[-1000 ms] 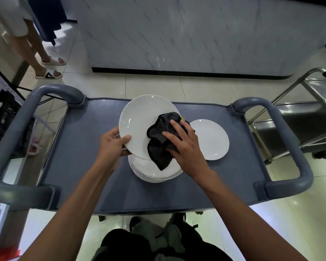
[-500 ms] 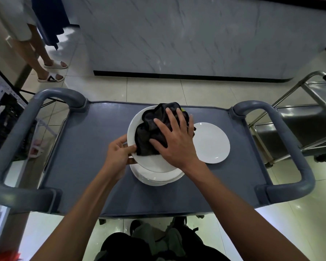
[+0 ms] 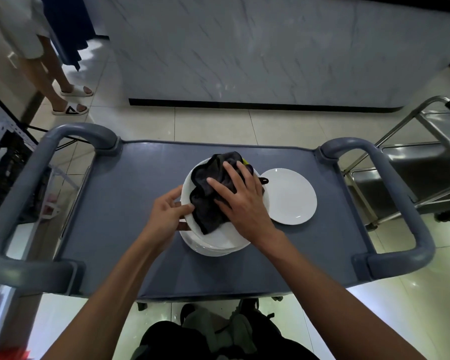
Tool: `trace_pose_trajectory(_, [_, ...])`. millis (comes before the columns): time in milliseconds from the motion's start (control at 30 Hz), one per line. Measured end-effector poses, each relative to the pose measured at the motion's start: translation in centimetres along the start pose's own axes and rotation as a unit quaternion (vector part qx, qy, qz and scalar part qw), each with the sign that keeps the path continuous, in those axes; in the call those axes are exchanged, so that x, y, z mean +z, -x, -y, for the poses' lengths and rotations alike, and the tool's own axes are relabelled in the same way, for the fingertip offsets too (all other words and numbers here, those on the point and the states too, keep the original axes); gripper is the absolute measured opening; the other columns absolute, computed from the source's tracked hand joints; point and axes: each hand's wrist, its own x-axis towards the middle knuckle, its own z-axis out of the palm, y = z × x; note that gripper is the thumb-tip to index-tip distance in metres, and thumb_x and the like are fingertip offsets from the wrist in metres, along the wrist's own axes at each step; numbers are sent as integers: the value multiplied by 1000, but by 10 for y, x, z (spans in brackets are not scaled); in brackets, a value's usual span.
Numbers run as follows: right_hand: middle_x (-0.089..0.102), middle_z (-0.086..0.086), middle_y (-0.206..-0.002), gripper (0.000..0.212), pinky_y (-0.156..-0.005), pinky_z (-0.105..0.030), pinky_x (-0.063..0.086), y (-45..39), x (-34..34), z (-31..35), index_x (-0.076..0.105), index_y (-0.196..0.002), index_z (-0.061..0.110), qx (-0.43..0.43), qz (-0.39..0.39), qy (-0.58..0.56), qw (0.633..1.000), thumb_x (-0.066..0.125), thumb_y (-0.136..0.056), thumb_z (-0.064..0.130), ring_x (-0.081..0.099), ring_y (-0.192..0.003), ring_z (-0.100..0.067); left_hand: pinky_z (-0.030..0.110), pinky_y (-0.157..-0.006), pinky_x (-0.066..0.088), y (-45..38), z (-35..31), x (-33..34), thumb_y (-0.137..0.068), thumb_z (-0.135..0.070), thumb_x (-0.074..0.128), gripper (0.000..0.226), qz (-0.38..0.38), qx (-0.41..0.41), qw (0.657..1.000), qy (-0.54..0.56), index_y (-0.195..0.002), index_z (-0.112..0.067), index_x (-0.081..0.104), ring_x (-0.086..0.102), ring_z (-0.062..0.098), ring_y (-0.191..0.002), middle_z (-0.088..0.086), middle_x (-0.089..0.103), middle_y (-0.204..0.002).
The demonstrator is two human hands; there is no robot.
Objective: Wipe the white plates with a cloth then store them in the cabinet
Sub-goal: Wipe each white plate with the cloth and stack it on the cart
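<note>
Marble-patterned counter front [image 3: 270,48], pale with grey veining and a dark plinth, across the far side of a cream tiled floor [image 3: 213,126]. Grey plastic service cart [image 3: 115,216], flat top with a looped handle at each end, standing in the middle ground; no brand, label or writing legible on it. Stainless steel trolley [image 3: 413,175] just beside the cart's right end. Second person at upper left, only legs and white sandals [image 3: 72,100] showing. Stack of white plates [image 3: 213,246] on the cart top near its middle. Top plate [image 3: 186,193], lifted at a tilt over the stack. Single white plate [image 3: 290,196], lying flat on the cart just right of the stack. Dark cloth [image 3: 208,188], bunched on the face of the top plate. Right hand [image 3: 242,201], fingers spread and nearly straight, palm pressing the cloth down onto the top plate. Left hand [image 3: 166,216], fingers curled round the left rim of the top plate, thumb on its upper face, gripping it.
</note>
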Motion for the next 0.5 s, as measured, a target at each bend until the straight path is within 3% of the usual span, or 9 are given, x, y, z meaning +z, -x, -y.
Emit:
trace_pose_trajectory(267, [33, -11, -161, 42, -114, -61, 24, -34, -11, -1, 54, -142, 33, -83, 14, 43, 996, 52, -101, 38, 23, -150, -38, 46, -69, 62, 2, -3, -1, -93, 7, 57, 48, 25, 2, 1000, -4, -127, -27, 66, 73, 38, -94, 15, 75, -108])
trace_pose_trajectory(500, [39, -11, -157, 42, -113, -56, 29, -36, -14, -5, 59, -139, 27, -46, 9, 25, 999, 48, -100, 38, 33, -145, -38, 40, -62, 60, 1, -4, -3, -91, 6, 61, 49, -16, 12, 1000, 18, -121, -31, 70, 75, 33, -86, 14, 77, -102])
